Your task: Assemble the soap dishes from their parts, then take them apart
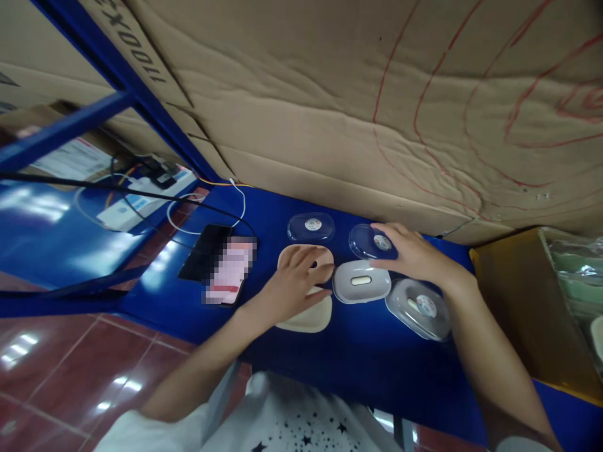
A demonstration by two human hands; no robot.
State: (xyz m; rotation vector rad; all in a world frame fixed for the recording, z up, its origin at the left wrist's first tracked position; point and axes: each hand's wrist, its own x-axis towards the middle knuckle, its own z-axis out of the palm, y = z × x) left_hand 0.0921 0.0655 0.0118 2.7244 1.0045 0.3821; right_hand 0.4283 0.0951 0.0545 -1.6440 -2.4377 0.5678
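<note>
1. In head view, holding clear lid [360, 242] at its right end with right hand [414, 252], between thumb and fingers.
2. Just beside, on body side: grey container [362, 295], with long axis roughly left to right, nearer to right hand.
3. Touching peach piece [285, 255] with left hand [286, 287], fingers spread wide.

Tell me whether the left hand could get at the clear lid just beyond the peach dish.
Probably yes. The left hand is over the peach dish, fingers pointing roughly that way, and nothing appears to cover or block the clear lid on the side facing the hand.
</note>
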